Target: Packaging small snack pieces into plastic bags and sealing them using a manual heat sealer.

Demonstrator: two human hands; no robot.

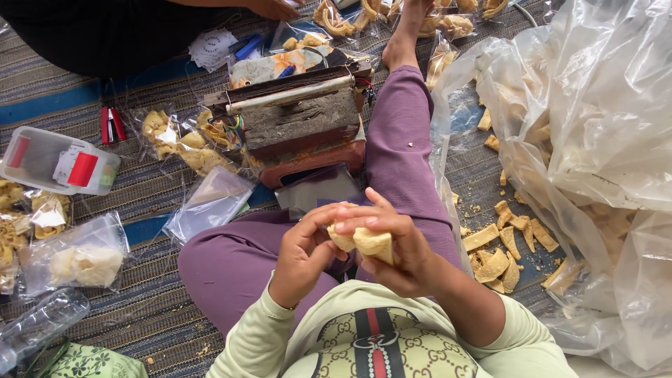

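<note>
A striped woven mat (161,308) covers the floor. Over the lap, the left hand (302,253) and right hand (395,250) together clasp a bunch of crackers (364,242), fingers closed around it. A sealer (301,119) sits ahead near the mat's far edge; loose crackers (500,252) lie by the right edge on a plastic sheet (595,140).

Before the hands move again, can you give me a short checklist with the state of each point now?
1. Crackers held by both hands: ok.
2. Left hand grips firmly: ok.
3. Right hand fingers wrap the crackers: ok.
4. Empty bag within view on the mat: ok.
5. Sealer in front of the knees, unblocked: ok.
6. Sealer is hot: cannot tell.
</note>
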